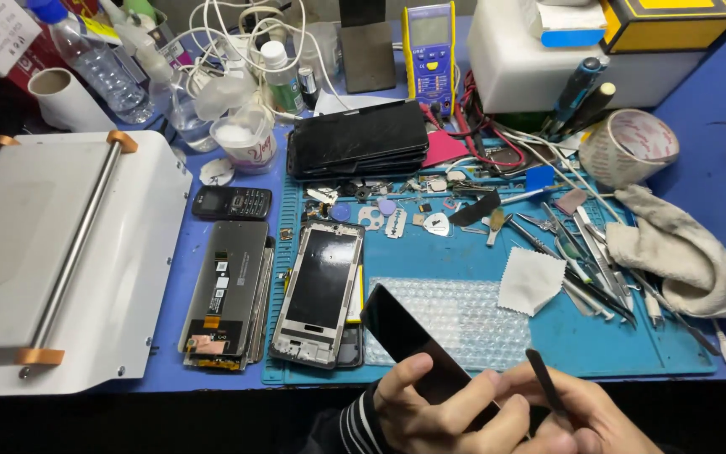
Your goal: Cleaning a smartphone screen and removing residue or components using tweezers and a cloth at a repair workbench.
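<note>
- Two hands meet at the near edge: the left hand (434, 403) curls round the lower end of a dark phone (409, 345), fingers closed on it, while the right hand (565, 416) pinches a thin black tool (544, 378) between thumb and fingertips.
- The phone tilts up and away, its top corner hanging over the bubble wrap (455, 319) on the blue mat (632, 336). Held only at one end, it could slip and land on that corner.
- The tool tip sits close to the glass; a slip of the pinch could scratch or crack it, in my judgement.
- Both hands are cut off by the bottom edge, so how the phone's lower end is gripped is hidden, and so is whether the tool touches it.
- Left of the wrap lies an open frame (319, 290), and beside it a stack of screens (224, 294). A dropped phone could knock either.
- Right of the wrap are a white wipe (529, 280), then loose tweezers (590, 261) and a rag (682, 252); a sweeping sleeve could scatter the small screws and parts further back, too tiny to identify.
- Farthest, a stack of dark phones (359, 139), a meter (428, 50) and tangled cables; the bottles are partly cropped.
</note>
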